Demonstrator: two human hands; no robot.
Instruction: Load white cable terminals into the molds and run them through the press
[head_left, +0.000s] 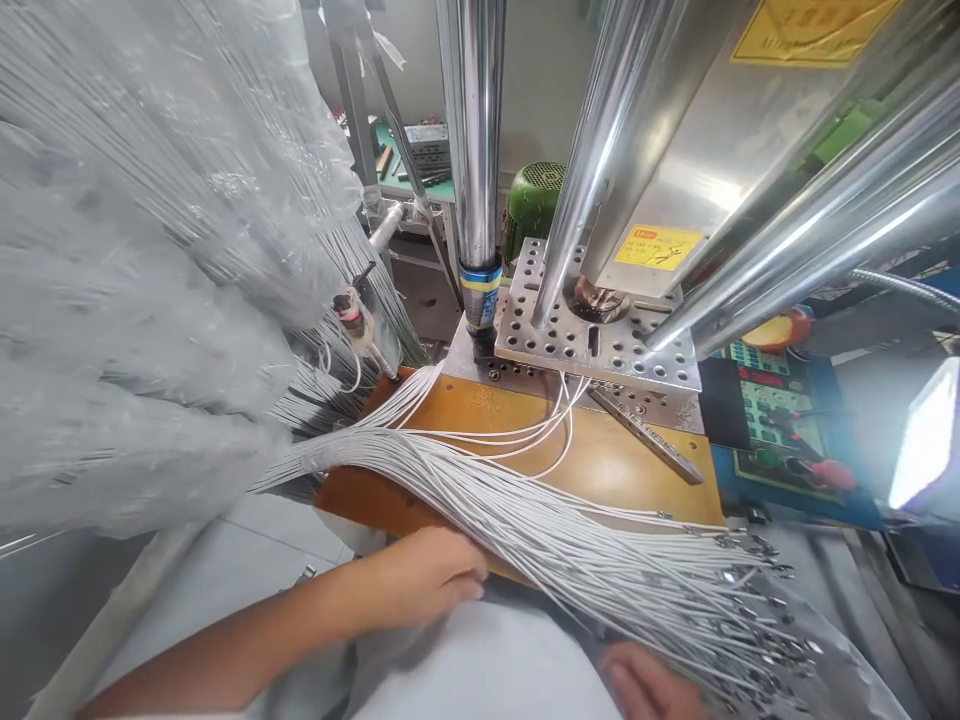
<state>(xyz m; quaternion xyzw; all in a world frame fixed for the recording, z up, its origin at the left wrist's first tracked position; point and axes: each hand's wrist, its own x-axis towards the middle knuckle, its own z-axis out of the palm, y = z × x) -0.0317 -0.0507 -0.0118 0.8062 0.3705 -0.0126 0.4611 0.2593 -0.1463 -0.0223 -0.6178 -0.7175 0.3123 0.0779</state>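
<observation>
A thick bundle of white cables [480,490] with small metal ends [750,600] lies across a tan board [600,440]. My left hand [442,575] is at the bundle's near edge, below the board, its fingers curled closed; whatever may be inside them is hidden. Low in the view, my right hand [652,685] is close to the cables near their metal ends. It is blurred and partly cut off, so its grip is unclear. A few white cables [559,420] loop from the bundle to beneath a perforated metal plate [600,340].
Shiny metal columns [480,130] rise behind the board. Plastic-wrapped strands [150,250] hang on the left. A flat metal bar [649,435] lies on the board. On the right are a control panel [780,400] with buttons and a bright lamp [926,435].
</observation>
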